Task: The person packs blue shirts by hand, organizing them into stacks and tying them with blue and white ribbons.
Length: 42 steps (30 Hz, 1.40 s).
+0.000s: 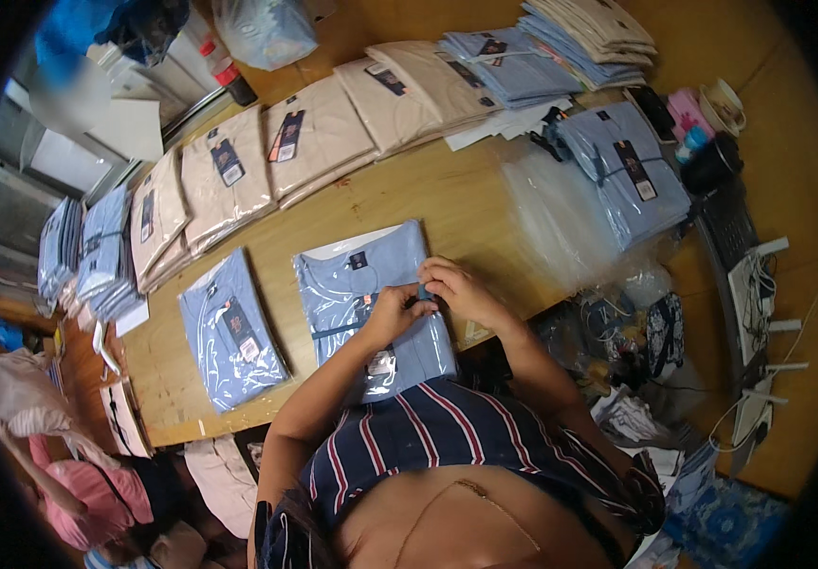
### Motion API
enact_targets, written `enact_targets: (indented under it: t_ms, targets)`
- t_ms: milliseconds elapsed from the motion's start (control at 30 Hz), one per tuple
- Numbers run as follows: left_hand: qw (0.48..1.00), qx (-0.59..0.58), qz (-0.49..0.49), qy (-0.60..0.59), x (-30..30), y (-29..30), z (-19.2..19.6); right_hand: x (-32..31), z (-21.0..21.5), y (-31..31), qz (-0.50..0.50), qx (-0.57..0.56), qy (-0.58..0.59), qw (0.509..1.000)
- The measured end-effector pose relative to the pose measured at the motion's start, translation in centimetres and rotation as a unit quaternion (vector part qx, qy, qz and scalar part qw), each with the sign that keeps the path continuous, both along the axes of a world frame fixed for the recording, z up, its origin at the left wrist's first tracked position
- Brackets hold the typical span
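A folded light blue garment (333,275), glossy as if in clear plastic, lies on the table in front of me. A dark blue band (333,331) runs across its middle. My left hand (395,315) rests over the garment, thumb and fingers pinched on the band near the right edge. My right hand (458,288) is just beyond that edge, its fingertips closed on the same bit of band. The hands nearly touch each other and partly cover the garment's tag. To the left lies a second light blue garment in a clear bag (229,332), with a dark hang tag.
Bagged beige garments (319,128) line the table's far side, with blue stacks (508,71) beyond. At the right are loose clear plastic bags (551,213), a tied blue stack (622,171) and a black cup (712,163). A person in pink (82,503) is at the lower left.
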<state>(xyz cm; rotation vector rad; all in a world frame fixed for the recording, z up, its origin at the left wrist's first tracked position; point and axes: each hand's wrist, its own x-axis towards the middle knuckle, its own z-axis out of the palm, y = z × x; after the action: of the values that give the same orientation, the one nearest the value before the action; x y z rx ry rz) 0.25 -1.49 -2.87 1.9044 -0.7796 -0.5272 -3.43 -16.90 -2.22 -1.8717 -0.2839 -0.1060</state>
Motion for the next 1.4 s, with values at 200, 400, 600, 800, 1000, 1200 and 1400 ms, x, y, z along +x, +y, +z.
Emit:
enact_targets:
  t_ms: [200, 400, 600, 800, 1000, 1200, 1400]
  targets:
    - [0.995, -0.066, 0.043, 0.068, 0.0, -0.1, -1.0, -0.9, -0.4, -2.4, -0.010, 0.018, 0.135, 0.991]
    - [0.982, -0.064, 0.030, 0.175, 1.0, -0.2, 0.0, -4.9, 0.1, -1.7, -0.021, -0.023, 0.162, 0.986]
    - [0.985, -0.017, -0.090, -0.146, -0.5, -0.7, 1.6, -2.8, -1.3, -1.3, -0.096, 0.029, -0.037, 0.994]
    - [0.972, 0.009, 0.004, -0.234, -2.8, -1.8, 1.7, -1.0, -3.2, -1.6, 0.004, 0.115, 0.199, 0.973]
    - [0.961, 0.036, 0.134, -0.241, -4.4, -2.5, -1.2, -0.3, -4.1, -2.6, 0.027, -0.036, 0.194, 0.980]
    - [0.923, 0.036, 0.170, -0.344, -3.4, -1.7, -0.9, -0.6, -1.7, -2.9, 0.001, -0.088, 0.106, 0.990]
    - [0.863, 0.084, 0.117, -0.484, -3.0, 0.3, -0.9, 0.7, -1.8, -3.3, 0.004, -0.124, 0.047, 0.991]
